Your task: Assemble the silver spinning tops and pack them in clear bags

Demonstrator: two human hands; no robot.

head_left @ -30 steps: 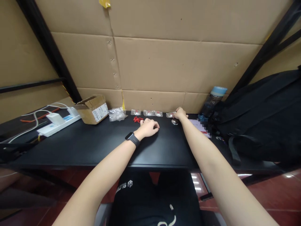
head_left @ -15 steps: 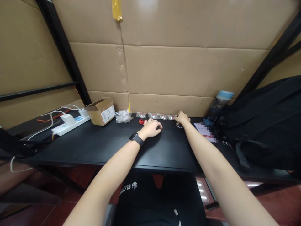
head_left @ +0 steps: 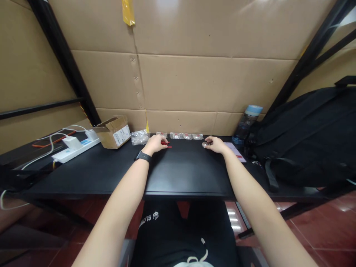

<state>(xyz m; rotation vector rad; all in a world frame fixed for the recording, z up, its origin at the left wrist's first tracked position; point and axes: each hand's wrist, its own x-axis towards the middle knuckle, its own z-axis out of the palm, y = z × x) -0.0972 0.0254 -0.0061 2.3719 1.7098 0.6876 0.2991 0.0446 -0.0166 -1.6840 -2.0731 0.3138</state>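
My left hand (head_left: 156,144) is at the back of the black table, its fingers closed on a red cord (head_left: 168,147). Part of that cord pokes out past the fingertips; the rest lies under the hand. To the right, my right hand (head_left: 217,144) pinches the edge of a small round silvery disc (head_left: 205,144) at the tabletop. Whether the disc is lifted, I cannot tell. Behind and between the hands, small clear packets (head_left: 187,136) with round, red-marked contents lie in a row along the cardboard wall. The leftmost packet (head_left: 160,134) is partly hidden by my left hand.
An open cardboard box (head_left: 112,133) and crumpled clear plastic (head_left: 139,137) stand at the back left, beside a white power strip (head_left: 76,150) with cables. At the right are a blue-lidded bottle (head_left: 246,124), a pale printed sheet (head_left: 236,152) and a black backpack (head_left: 300,137).
My left hand has shifted left and closed on the red cord. My right hand has come back from the row of packets and taken hold of the round disc. The view has turned slightly right.
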